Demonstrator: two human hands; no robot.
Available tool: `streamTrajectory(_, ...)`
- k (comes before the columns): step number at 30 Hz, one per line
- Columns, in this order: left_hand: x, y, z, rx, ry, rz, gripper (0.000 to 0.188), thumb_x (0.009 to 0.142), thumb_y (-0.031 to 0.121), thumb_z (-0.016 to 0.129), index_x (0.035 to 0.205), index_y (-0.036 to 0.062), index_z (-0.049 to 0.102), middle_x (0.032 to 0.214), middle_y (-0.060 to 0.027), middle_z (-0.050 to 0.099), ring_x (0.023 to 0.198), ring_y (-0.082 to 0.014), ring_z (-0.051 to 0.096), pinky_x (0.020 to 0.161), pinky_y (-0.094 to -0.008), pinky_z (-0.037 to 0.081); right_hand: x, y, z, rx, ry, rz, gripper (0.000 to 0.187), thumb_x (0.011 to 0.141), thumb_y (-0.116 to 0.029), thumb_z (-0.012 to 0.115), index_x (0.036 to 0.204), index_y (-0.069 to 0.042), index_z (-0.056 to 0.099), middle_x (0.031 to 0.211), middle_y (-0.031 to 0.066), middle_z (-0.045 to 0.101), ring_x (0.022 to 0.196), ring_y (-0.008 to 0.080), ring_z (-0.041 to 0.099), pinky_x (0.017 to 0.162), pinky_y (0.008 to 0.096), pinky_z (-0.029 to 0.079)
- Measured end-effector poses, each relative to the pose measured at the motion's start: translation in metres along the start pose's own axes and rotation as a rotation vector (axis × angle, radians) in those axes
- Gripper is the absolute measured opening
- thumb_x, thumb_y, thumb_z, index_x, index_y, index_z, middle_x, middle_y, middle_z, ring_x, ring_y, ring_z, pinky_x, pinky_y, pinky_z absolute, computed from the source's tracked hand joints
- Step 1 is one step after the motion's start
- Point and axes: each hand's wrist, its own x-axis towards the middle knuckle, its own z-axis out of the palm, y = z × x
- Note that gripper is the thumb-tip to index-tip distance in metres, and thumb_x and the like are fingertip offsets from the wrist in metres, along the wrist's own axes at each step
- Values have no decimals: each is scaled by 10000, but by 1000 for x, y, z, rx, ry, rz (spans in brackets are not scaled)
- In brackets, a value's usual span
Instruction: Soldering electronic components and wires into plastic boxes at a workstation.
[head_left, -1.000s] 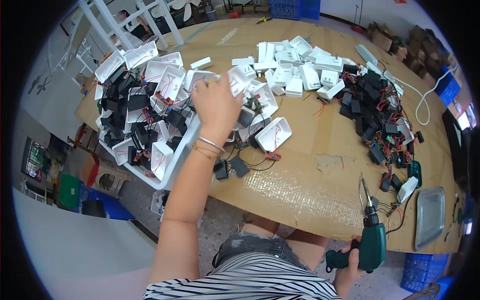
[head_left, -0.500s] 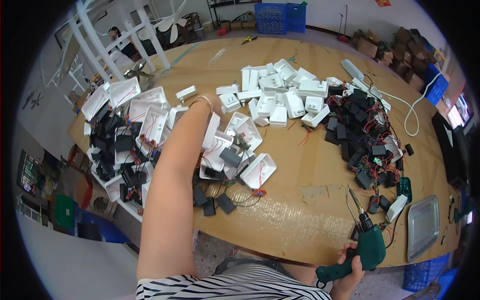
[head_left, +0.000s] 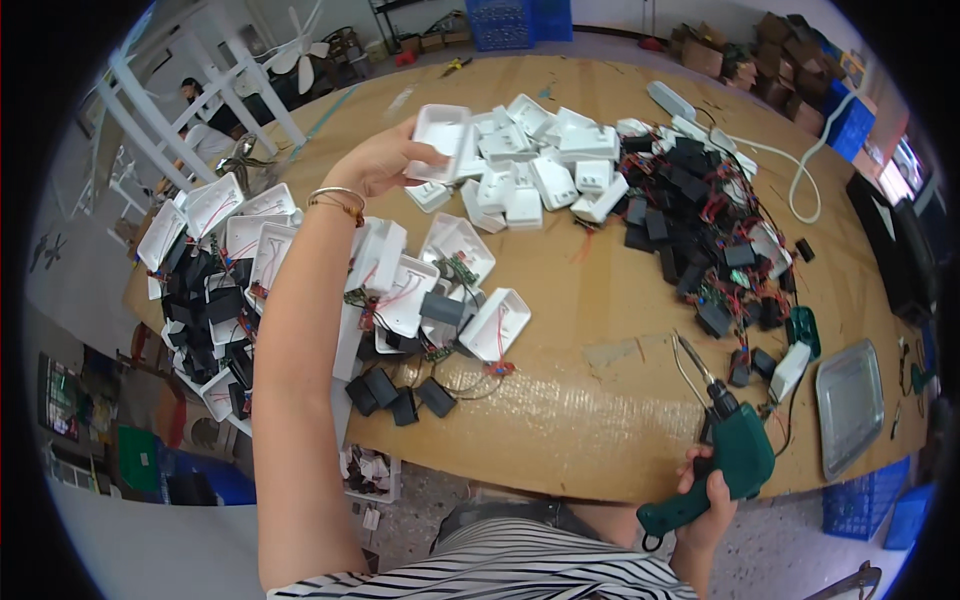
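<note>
Left hand (head_left: 378, 160): our fingers grip a white plastic shell (head_left: 441, 141), far left.
Right hand (head_left: 706, 500): our fingers close round the green electric screwdriver (head_left: 728, 462), near right.

Assembly workshop: cardboard-covered table (head_left: 600, 330), heaps of white plastic housings (head_left: 540, 170), black wired modules (head_left: 700, 220), crates (head_left: 520, 20).

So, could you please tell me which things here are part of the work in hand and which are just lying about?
In hand:
- left hand gripping a white plastic shell
- right hand holding the green electric screwdriver
- pile of white shells
- black parts with red wires

Lying about:
- metal tray
- white cable
- blue crates
- cardboard boxes
</note>
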Motion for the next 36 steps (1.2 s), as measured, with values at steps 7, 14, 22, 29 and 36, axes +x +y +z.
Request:
streamTrajectory(7, -60, 2, 160, -318, -256, 152, 780, 691, 37, 696, 1342, 88, 270, 1098, -70, 524, 976, -194, 550, 762, -378, 491, -2, -6, -11, 110, -29, -115, 400, 820, -234, 536, 1067, 75, 481, 982, 176, 540, 649, 148, 517, 749, 309, 423)
streamTrajectory(14, -96, -99, 265, -130, -24, 236, 590, 691, 75, 727, 1193, 88, 418, 1009, -77, 517, 881, -147, 540, 721, -289, 471, -18, -21, -35, 45, 20, -234, 402, 821, -232, 535, 1067, 83, 485, 982, 194, 554, 652, 151, 516, 741, 321, 424)
streamTrajectory(22, -123, -88, 267, 528, 8, 688, 207, 776, 94, 594, 967, 47, 528, 937, -142, 555, 779, -308, 556, 689, -359, 469, -32, -25, -61, 3, 96, -305, 364, 836, -190, 510, 1078, 81, 488, 992, 194, 557, 649, 149, 520, 732, 324, 428)
streamTrajectory(29, -125, -94, 267, 769, 297, 872, 250, 743, 55, 583, 977, 15, 503, 981, -160, 537, 926, -344, 509, 792, -412, 423, -32, -22, -68, 35, 85, -315, 374, 839, -186, 506, 1099, 81, 477, 1002, 189, 553, 646, 144, 516, 736, 322, 426)
streamTrajectory(36, -130, -75, 255, 731, 58, 589, 349, 750, 101, 615, 1065, 45, 477, 1079, -148, 518, 925, -340, 516, 771, -398, 436, -28, -20, -72, 47, 112, -317, 371, 838, -181, 508, 1100, 79, 477, 999, 191, 555, 645, 143, 518, 739, 324, 426)
